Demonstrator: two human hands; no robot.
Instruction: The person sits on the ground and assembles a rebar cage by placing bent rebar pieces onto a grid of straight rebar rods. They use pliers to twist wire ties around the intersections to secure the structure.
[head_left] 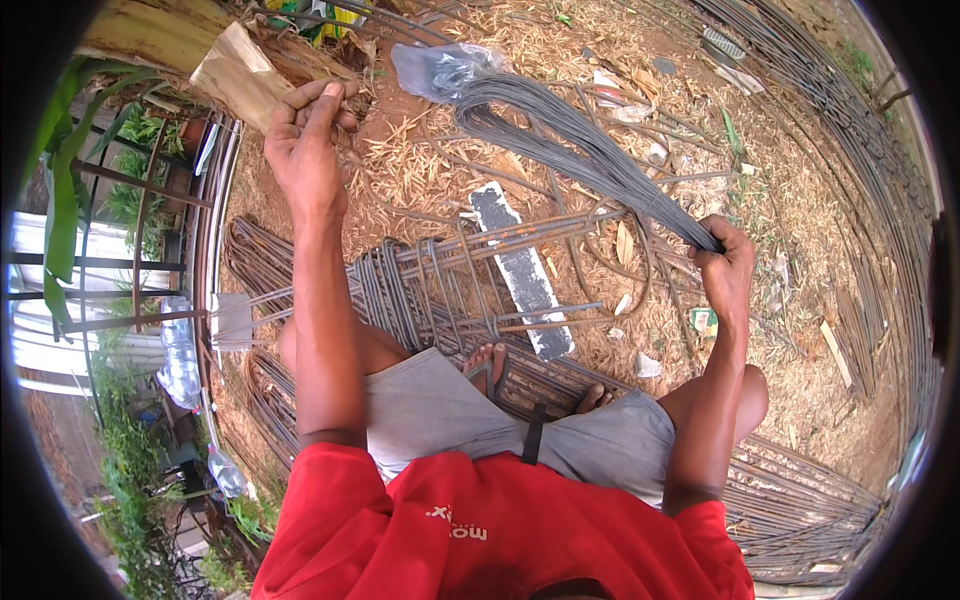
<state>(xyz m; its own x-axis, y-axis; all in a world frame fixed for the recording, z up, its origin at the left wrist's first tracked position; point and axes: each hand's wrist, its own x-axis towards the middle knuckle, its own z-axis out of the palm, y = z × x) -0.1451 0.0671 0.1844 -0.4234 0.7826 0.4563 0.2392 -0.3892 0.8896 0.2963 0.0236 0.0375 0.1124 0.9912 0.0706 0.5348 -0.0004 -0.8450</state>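
Note:
My right hand (728,262) is closed round the near end of a long bundle of thin grey tie wire (590,135). The bundle stretches away to the far left and ends in bent loops next to a clear plastic bag (445,72). Raised at the far left, my left hand (308,135) has its fingers curled and the thumb pressed against them. Whatever it pinches, if anything, is too small to make out. Just behind that hand is a pale cut piece of plant trunk (240,72). Between my arms lies a rebar cage (440,280) with several stirrups bunched together.
A black and white block (520,270) lies under the cage bars. Long rebar rods (830,110) curve along the right side, and more rods (790,500) lie at lower right. A metal fence (140,185) stands left, beside a plastic bottle (180,355). Dry leaves cover the soil.

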